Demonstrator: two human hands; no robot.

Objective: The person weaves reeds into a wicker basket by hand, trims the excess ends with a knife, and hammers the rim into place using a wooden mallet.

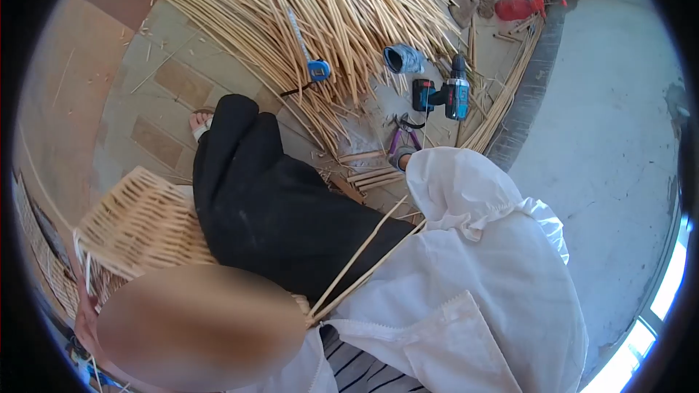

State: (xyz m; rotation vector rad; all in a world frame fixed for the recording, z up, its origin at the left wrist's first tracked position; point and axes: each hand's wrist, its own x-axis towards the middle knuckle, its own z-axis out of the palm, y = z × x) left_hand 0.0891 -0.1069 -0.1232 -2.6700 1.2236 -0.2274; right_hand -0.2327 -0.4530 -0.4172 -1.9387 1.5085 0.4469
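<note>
Along the left edge, partly cut off by the blurred oval, is what looks like my left hand (87, 327). It is beside a pale woven basket piece (145, 222), and its fingers do not show clearly. Two thin cane sticks (364, 251) slant up from the oval's right edge across black trousers (284, 211). Whatever the oval covers, including where the sticks start, is hidden. My right hand cannot be made out. White cloth (473, 276) lies over the lap and the right side.
Many long peeled canes (313, 22) spread over the tiled floor. Near them are a blue tape measure (318, 70), a blue fabric roll (404, 59), a cordless drill (455, 94) and purple-handled cutters (400, 137). A red bottle-like object (517, 7) is by the wall (604, 109).
</note>
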